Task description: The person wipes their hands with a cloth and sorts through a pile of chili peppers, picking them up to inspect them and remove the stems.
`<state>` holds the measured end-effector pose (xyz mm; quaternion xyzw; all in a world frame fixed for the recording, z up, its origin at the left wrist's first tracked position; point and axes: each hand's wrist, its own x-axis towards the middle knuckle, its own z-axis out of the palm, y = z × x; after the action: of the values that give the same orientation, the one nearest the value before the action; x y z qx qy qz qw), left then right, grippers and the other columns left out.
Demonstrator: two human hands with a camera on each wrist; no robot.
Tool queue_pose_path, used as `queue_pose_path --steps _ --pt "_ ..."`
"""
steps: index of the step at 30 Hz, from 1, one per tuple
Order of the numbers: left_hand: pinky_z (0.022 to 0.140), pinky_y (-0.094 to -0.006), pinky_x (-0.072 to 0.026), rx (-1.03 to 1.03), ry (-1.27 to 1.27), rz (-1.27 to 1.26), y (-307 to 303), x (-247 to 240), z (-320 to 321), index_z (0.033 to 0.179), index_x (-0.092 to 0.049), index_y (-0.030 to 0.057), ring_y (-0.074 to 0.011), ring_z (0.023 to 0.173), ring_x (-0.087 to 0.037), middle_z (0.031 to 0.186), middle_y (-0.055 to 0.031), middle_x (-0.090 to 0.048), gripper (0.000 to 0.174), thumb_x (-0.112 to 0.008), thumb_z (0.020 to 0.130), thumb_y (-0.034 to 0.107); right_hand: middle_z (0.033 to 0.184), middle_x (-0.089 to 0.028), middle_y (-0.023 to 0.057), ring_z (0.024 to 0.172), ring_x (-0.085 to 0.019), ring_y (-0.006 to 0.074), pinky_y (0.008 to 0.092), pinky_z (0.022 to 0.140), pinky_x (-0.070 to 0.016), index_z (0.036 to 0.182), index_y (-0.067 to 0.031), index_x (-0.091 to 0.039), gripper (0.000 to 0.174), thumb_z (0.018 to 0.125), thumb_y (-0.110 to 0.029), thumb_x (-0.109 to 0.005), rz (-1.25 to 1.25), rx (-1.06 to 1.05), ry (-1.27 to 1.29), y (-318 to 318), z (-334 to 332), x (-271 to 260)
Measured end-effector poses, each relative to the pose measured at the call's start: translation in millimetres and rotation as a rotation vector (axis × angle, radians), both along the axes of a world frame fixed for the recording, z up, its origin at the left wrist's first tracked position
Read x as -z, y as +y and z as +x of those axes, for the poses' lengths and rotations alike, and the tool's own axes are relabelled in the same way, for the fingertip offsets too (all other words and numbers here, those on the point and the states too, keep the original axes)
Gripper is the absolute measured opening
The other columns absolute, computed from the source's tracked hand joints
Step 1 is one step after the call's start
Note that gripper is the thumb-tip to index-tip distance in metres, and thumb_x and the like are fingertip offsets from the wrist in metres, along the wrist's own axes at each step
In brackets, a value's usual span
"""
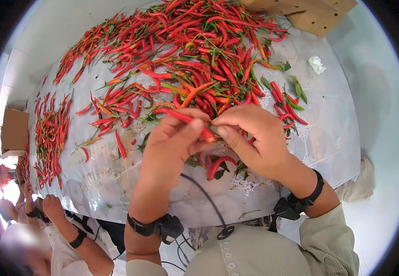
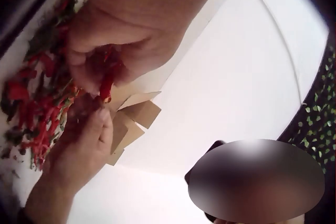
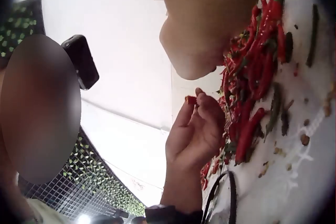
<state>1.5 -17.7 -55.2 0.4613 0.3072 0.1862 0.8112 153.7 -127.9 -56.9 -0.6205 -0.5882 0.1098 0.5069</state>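
In the head view my left hand [image 1: 169, 140] grips a red chili [image 1: 181, 116] between thumb and fingers, its orange end toward the right hand. My right hand [image 1: 257, 140] has thumb and forefinger pinched together at that end; whatever they pinch is too small to tell. The left wrist view has the left hand [image 2: 123, 45] curled round the red chili [image 2: 107, 85], with the right hand [image 2: 79, 150] close below. A red tip [image 3: 191, 100] shows at the left hand's fingers in the right wrist view. Behind both hands lies a heap of red chilies [image 1: 199, 60].
A smaller chili pile [image 1: 52, 133] lies at the left of the plastic-covered table [image 1: 333, 119]. Cardboard [image 1: 317, 16] is at the back right, near crumpled white tissue [image 1: 316, 65]. A black cable [image 1: 204, 191] runs below the hands. Another person [image 1: 77, 244] sits at the lower left.
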Motion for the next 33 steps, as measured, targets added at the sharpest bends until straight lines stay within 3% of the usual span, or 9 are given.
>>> queue_pose_path --steps 5,9,18,27,30,33 --pt "0.073 -0.031 -0.057 -0.161 -0.165 -0.148 18 -3 -9 0.109 -0.054 0.0018 -0.0189 0.088 -0.063 0.097 -0.009 -0.062 0.019 -0.048 0.096 0.014 0.104 -0.061 0.014 0.093 -0.059 0.0327 0.0405 0.079 -0.0476 0.106 -0.0056 -0.062 0.03 0.078 -0.014 -0.067 0.133 0.222 -0.402 16 20 5" --pt "0.069 -0.0288 -0.0549 -0.255 -0.132 -0.174 23 -3 -12 0.105 -0.054 0.0025 -0.0189 0.083 -0.063 0.091 -0.0083 -0.062 0.016 -0.046 0.094 0.012 0.12 -0.056 0.0138 0.113 -0.05 0.0338 0.045 0.095 -0.0404 0.12 -0.0083 -0.056 0.045 0.077 -0.014 -0.065 0.026 0.148 -0.458 35 13 7" --pt "0.06 -0.0256 -0.0475 -0.297 -0.185 -0.128 31 3 -17 0.103 -0.054 0.003 -0.0135 0.071 -0.056 0.084 -0.0055 -0.06 0.015 -0.053 0.09 0.01 0.1 -0.057 0.0085 0.103 -0.053 0.0296 0.0441 0.093 -0.0397 0.096 -0.0077 -0.063 0.032 0.064 -0.003 -0.062 -0.091 0.024 -0.519 16 23 7" --pt "0.057 -0.0244 -0.0454 -0.32 -0.167 -0.122 35 7 -18 0.101 -0.056 0.0049 -0.0123 0.069 -0.056 0.08 -0.0041 -0.059 0.013 -0.055 0.089 0.011 0.086 -0.062 0.0099 0.089 -0.058 0.0298 0.0413 0.078 -0.0443 0.085 -0.0057 -0.064 0.02 0.067 0.002 -0.059 -0.281 0.094 -0.59 -19 56 -14" --pt "0.058 -0.0246 -0.0463 -0.284 -0.153 -0.118 31 6 -17 0.101 -0.057 0.0051 -0.0124 0.067 -0.056 0.08 -0.0036 -0.059 0.013 -0.055 0.089 0.011 0.086 -0.063 0.012 0.087 -0.058 0.0312 0.0416 0.079 -0.0449 0.085 -0.0053 -0.064 0.017 0.07 0.002 -0.059 -0.428 0.099 -0.368 -29 70 -18" --pt "0.058 -0.0252 -0.0477 -0.231 -0.132 -0.122 28 7 -15 0.101 -0.057 0.0045 -0.0128 0.067 -0.056 0.08 -0.0033 -0.059 0.013 -0.054 0.09 0.01 0.092 -0.064 0.0115 0.088 -0.058 0.0326 0.0419 0.078 -0.0457 0.085 -0.0053 -0.064 0.014 0.074 0.001 -0.059 -0.421 0.235 -0.193 -33 74 -22"
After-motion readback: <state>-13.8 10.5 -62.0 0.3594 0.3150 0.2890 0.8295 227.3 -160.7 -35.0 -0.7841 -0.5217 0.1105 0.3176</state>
